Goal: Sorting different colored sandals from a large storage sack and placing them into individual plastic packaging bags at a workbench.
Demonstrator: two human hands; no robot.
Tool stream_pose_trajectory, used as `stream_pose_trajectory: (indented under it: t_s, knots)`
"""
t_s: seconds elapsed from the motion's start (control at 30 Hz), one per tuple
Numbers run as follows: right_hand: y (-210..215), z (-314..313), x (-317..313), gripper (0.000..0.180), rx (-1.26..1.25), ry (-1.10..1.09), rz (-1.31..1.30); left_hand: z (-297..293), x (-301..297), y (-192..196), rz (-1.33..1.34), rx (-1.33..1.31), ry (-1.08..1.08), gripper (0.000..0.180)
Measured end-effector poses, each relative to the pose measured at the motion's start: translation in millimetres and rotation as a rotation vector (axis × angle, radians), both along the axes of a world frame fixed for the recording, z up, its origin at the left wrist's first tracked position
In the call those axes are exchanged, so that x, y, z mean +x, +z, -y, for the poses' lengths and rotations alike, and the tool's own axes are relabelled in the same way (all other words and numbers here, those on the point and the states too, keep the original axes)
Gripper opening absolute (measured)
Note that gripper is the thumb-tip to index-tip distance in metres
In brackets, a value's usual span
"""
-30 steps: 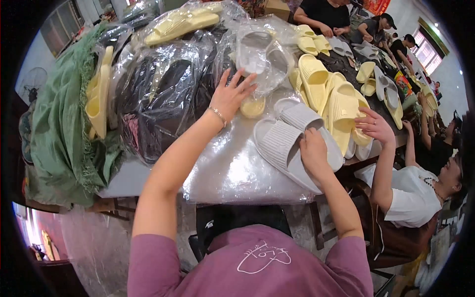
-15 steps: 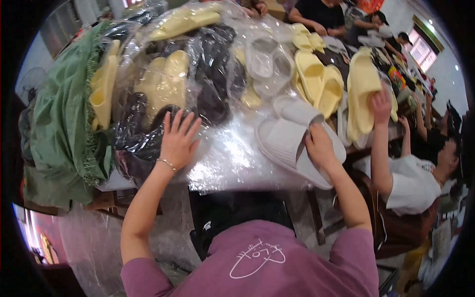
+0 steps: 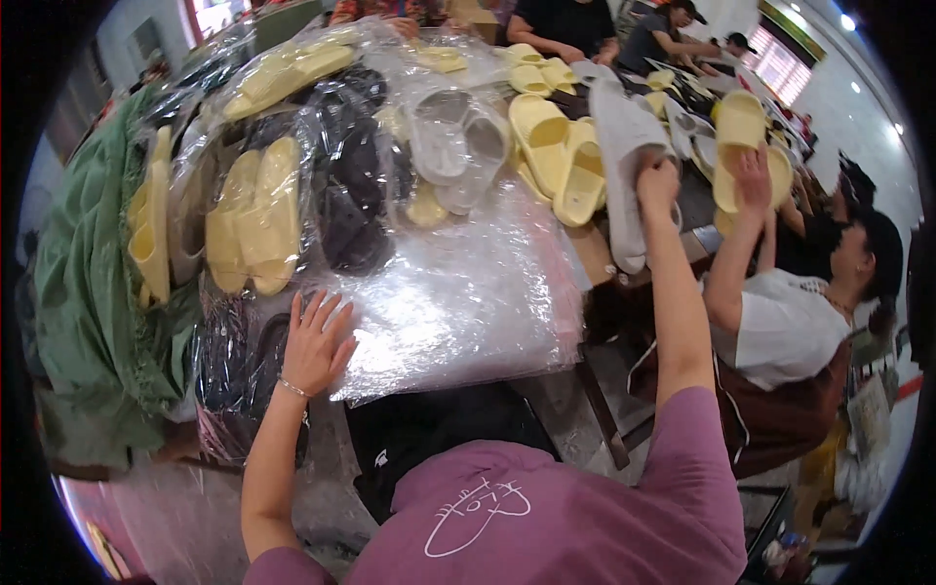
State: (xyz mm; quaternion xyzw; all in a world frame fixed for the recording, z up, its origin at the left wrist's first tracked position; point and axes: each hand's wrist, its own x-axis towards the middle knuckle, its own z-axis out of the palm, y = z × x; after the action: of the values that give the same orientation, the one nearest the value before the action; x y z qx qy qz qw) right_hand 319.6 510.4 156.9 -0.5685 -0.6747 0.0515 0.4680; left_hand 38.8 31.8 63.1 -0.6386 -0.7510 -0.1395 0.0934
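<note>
My right hand (image 3: 658, 185) is closed on a pair of light grey slippers (image 3: 609, 127) at the strap. The pair is held upright, sole lengthwise, right of centre; one slipper mostly hides the other. My left hand (image 3: 319, 346), fingers spread and holding nothing, rests at the left edge of a stack of clear plastic bags (image 3: 458, 302). Beside it lie dark slippers (image 3: 234, 361) in clear plastic. Just left of the grey pair, a yellow pair (image 3: 561, 151) lies unwrapped.
Bagged yellow slippers (image 3: 253, 214), dark slippers (image 3: 346, 185) and grey slippers (image 3: 453, 141) are piled along the table. A green cloth (image 3: 93, 253) drapes the left side. At right, a person in a white top (image 3: 795, 336) holds yellow slippers (image 3: 739, 136); other people work farther back.
My right hand has lifted the grey slippers off the plastic bags, away to the far right, and turned them upright. My left hand stays spread near the bags' left edge. The view has shifted right.
</note>
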Motion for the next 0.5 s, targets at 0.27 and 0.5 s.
stream_pose_trajectory:
  t_s: [0.27,0.5]
  knots:
    - [-105.1,-171.2,92.8,0.042,-0.203,0.04,0.436,-11.6,-30.9,-13.4,0.349,0.208,-0.001,0.045]
    - [-45.1,54.6,19.6,0.048,0.406,-0.025,0.531,-1.5,-27.5,-20.2,0.298,0.089,0.047,0.048]
